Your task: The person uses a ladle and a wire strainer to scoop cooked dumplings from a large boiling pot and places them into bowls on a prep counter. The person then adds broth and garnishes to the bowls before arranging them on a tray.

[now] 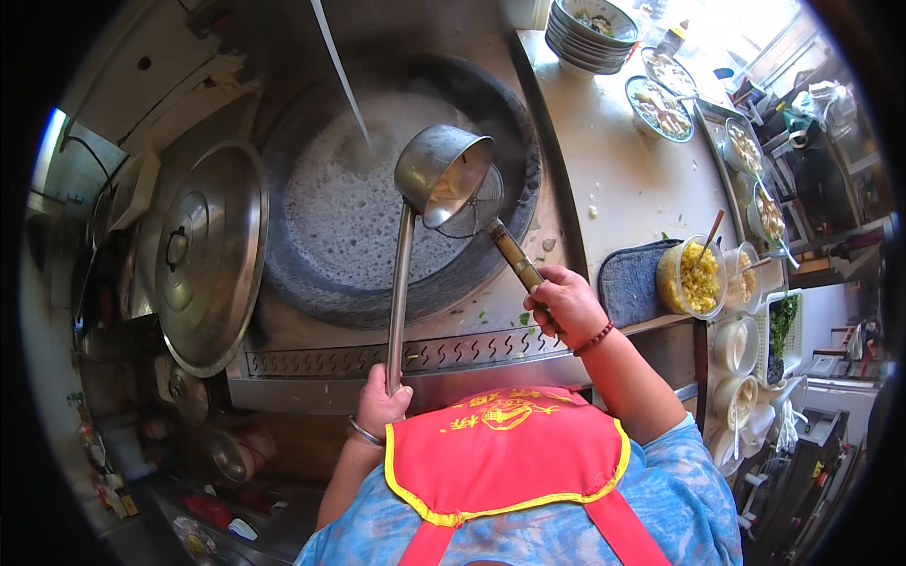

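My left hand (382,403) grips the long metal handle of a deep steel ladle (432,170). The ladle's bowl is tilted over the wok, and pale pieces of food (449,185) show inside it. In my right hand (570,304) is the bamboo handle of a wire-mesh strainer (481,209). The strainer's mesh sits beside and partly behind the ladle's mouth, so some of it is hidden. Below both tools, a large dark wok (524,120) holds foamy, bubbling liquid (340,212). A thin white stream (341,71) runs down into the liquid from above.
A big steel lid (212,255) leans at the wok's left. On the right counter (609,184) are stacked bowls (591,39), filled bowls (658,110), a folded dark cloth (630,283) and a tub of chopped yellow food (694,279). A slotted drain (453,354) edges the stove.
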Demonstrator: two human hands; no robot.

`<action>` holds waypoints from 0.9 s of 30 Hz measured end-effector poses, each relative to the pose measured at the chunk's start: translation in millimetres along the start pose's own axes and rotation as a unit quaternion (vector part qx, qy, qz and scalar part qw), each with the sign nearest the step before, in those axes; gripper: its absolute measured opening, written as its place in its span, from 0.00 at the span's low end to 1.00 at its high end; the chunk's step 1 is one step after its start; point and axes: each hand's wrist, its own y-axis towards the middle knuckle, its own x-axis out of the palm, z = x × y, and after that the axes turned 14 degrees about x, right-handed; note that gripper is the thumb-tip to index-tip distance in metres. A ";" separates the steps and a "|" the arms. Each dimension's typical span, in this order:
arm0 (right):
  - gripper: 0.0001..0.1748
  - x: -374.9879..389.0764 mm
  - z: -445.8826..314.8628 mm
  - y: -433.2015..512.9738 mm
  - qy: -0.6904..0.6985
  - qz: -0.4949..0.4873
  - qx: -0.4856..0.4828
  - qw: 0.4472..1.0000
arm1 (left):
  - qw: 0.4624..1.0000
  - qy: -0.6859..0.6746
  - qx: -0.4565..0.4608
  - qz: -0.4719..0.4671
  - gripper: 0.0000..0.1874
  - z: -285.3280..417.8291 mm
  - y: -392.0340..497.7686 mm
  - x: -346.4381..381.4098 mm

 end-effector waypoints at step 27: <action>0.19 -51.9 -1.0 -16.6 0.213 -0.032 -0.035 0.976 | 0.842 -0.519 -0.096 -0.112 0.13 17.0 52.4 -27.2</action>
